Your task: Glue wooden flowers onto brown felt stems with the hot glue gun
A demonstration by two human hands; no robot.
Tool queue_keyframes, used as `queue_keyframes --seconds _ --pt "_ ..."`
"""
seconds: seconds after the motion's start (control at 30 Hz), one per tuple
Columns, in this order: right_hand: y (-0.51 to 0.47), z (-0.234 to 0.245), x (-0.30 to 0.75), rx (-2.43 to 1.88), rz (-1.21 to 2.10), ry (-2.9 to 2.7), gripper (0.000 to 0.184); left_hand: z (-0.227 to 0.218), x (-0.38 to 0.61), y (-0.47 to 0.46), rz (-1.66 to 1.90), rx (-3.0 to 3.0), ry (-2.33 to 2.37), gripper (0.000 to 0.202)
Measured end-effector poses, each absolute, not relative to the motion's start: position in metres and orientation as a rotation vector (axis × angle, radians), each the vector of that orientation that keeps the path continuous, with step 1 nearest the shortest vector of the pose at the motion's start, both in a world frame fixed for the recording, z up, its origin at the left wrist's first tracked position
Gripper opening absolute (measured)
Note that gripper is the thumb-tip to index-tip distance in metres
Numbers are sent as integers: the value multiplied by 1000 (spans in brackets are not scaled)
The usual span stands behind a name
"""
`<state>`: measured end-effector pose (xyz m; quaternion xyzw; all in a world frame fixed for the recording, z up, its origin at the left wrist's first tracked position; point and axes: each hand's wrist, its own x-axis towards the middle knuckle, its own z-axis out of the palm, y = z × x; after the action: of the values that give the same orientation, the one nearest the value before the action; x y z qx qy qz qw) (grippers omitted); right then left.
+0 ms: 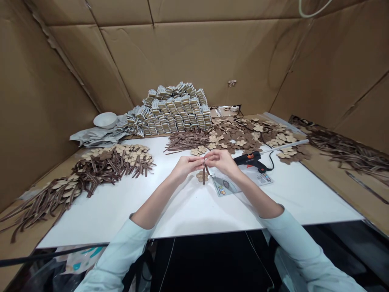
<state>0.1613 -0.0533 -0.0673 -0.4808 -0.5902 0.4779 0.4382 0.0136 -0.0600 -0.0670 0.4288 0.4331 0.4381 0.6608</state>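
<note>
Over the middle of the white board (127, 215), my left hand (189, 165) and my right hand (221, 159) meet fingertip to fingertip. Both are closed in a pinch on a brown strip (204, 177), whose ends hang down below the fingers. Just beneath lies a tan flower cutout (200, 176), partly covered by the strip. A black and orange glue gun (251, 159) rests right of my right hand, its clear stick pointing back right. Under my right forearm is a printed plastic package (223, 185).
Finished-looking flowers with strips (106, 166) lie heaped at left. Behind are stacked small packets (179, 109), a bundle of brown strips (187, 142) and loose flower cutouts (243, 136). A white bowl (105, 120) stands back left. More strips (349, 150) and tweezers-like metal tool (366, 186) lie right.
</note>
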Motion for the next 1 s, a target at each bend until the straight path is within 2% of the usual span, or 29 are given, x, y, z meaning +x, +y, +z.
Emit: queue_keyframes --seconds 0.17,0.37,0.57,1.0 --pt "-54 -66 160 -1186 1235 -1469 17 -67 12 -60 967 1135 1047 31" --pt "-61 -55 158 -1217 1340 -1431 17 -64 11 -59 975 1277 1160 23" --pt "-63 -52 157 -1231 1390 -1388 28 -62 10 -59 997 1310 1212 19" --pt "-58 -64 161 -1289 1501 -1452 27 -65 9 -56 1074 1282 1281 13"
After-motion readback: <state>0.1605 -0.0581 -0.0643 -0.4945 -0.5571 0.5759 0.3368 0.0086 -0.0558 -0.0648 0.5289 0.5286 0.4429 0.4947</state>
